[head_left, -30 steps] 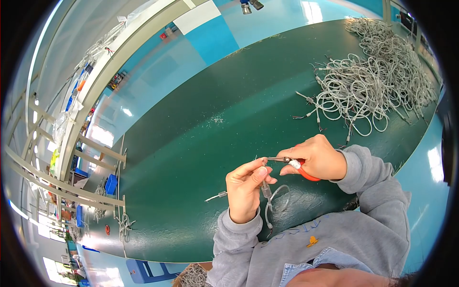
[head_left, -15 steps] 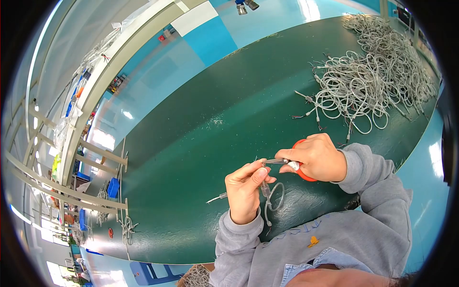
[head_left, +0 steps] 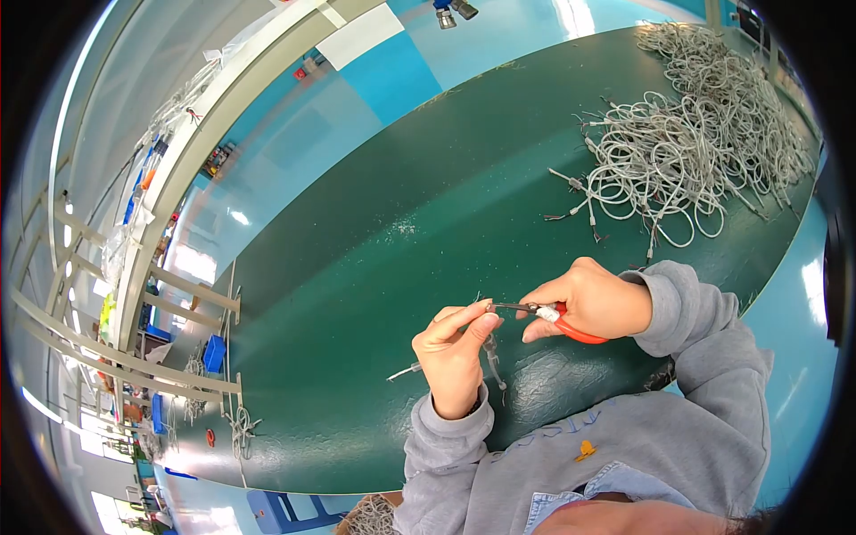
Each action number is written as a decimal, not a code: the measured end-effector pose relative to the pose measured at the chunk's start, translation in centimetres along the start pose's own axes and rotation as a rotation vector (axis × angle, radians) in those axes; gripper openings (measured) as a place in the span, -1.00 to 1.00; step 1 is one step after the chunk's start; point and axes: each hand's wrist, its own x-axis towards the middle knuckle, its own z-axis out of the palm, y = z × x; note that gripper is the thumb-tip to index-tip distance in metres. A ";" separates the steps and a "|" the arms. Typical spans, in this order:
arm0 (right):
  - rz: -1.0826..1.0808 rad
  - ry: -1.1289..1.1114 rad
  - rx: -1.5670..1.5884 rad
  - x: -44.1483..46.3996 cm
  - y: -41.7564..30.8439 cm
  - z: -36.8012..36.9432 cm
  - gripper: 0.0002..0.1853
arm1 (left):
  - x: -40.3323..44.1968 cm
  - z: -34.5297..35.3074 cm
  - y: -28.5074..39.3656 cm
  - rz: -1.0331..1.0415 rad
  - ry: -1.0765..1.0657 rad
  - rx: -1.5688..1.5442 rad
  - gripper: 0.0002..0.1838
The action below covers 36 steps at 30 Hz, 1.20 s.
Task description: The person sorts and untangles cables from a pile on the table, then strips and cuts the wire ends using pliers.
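My left hand [head_left: 453,357] pinches a thin grey cable [head_left: 492,358] between thumb and fingertips. One short end of it pokes out past the left side of the hand, and another part hangs below the fingers. My right hand [head_left: 599,300] is closed on red-handled scissors [head_left: 581,333], which have something white around the pivot area. Their narrow blades point left and reach the left fingertips, where the cable is pinched. Whether the blades touch the cable is too small to tell.
A large tangled pile of grey cables [head_left: 704,152] covers the right end of the green table [head_left: 357,294]. White scraps [head_left: 403,226] lie near its middle. A pale metal frame [head_left: 192,147] stands to the left, and a blue stool [head_left: 281,513] is below the table's edge.
The scissors have turned slightly, and their blades now look narrower and closer together. My right hand has shifted a little right. The cable loop beneath my left hand has swung out of sight.
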 end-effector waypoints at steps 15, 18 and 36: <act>-0.185 0.220 -0.506 -0.4 -0.7 0.0 -0.67 | -0.2 0.0 -0.2 0.033 -0.011 -0.013 -0.80; -0.215 0.214 -0.589 -0.4 -0.9 -0.3 -0.69 | -0.1 -0.1 -0.5 0.033 -0.024 -0.049 -0.81; 0.514 -0.344 0.936 -0.4 -1.0 -0.8 -0.65 | -0.2 0.0 -2.0 0.027 -0.053 -0.197 -0.84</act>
